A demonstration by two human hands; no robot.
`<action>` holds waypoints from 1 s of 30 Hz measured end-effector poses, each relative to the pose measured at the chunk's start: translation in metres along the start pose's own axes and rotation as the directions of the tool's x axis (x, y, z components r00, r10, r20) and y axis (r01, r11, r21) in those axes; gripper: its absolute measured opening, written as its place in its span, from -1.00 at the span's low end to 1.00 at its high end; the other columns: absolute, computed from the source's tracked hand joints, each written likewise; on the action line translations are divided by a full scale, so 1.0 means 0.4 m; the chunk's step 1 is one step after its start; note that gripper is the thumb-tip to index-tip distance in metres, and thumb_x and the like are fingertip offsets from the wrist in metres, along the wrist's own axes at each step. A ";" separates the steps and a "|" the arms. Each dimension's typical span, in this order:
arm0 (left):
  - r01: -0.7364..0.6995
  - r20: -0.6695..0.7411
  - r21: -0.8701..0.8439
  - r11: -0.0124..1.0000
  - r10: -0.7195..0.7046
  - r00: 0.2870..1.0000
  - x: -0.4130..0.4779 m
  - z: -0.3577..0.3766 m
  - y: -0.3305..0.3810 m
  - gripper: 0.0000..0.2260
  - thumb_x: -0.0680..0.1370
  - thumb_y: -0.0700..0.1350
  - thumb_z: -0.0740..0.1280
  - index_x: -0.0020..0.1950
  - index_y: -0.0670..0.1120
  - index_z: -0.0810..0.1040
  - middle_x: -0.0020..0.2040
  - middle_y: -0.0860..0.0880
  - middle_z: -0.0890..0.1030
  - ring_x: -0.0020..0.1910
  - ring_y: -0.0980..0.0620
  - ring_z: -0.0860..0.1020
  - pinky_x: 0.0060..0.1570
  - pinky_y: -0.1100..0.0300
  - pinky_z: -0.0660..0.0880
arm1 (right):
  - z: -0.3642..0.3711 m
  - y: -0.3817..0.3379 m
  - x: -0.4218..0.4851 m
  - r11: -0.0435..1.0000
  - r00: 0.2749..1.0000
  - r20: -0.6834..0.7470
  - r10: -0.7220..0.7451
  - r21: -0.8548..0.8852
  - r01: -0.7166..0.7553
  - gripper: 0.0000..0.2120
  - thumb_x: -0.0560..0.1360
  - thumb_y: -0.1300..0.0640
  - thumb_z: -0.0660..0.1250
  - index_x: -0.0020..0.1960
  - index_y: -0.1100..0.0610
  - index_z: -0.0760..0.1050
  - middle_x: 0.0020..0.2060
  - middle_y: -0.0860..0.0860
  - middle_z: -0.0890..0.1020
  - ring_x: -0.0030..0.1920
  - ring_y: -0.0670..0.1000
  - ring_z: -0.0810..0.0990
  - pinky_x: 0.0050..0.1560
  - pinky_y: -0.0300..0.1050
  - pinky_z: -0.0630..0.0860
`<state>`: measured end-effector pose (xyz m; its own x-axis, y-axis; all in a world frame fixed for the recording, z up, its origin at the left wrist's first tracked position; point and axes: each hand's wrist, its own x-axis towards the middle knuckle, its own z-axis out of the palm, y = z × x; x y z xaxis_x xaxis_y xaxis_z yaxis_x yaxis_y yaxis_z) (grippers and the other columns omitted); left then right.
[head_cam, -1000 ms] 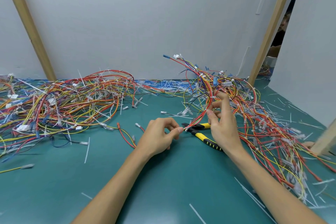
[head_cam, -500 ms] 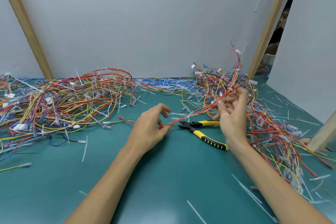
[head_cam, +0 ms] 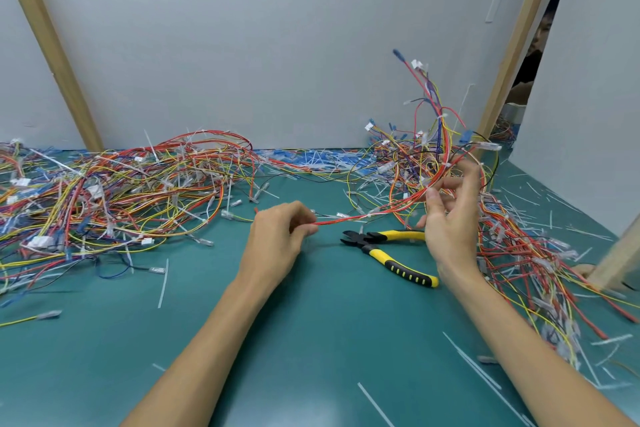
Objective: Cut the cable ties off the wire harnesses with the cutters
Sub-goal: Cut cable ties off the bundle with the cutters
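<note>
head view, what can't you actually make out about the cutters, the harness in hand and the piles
All in the head view.
- Yellow and black handled cutters: the upper handle's end is hidden behind the right hand.
- Red and orange wire harness: its end hidden by curled fingers of the left hand; ties on it too small to count.
- Tangled pile of coloured wires: cut off by the left edge.
</note>
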<state>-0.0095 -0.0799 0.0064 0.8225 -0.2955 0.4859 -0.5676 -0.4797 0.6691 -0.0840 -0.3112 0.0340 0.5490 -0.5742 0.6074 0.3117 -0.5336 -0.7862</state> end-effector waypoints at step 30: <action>0.367 0.416 -0.895 -0.251 -0.179 0.891 0.023 -0.054 0.079 -0.66 0.67 -0.21 0.09 0.34 -0.38 0.43 0.29 -0.28 0.58 0.29 -0.10 0.58 0.09 0.18 0.60 | 0.012 0.014 -0.007 0.999 0.981 0.190 -0.027 -0.026 0.033 -0.53 0.59 0.38 0.28 0.12 -0.19 0.26 -0.17 -0.29 0.49 -0.30 0.07 0.54 -0.37 -0.03 0.50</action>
<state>-0.0207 -0.0800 0.0440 0.8497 -0.5212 0.0792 0.4132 0.7518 0.5138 -0.0802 -0.3097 0.0275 0.6779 -0.4308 0.5957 0.3090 -0.5682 -0.7627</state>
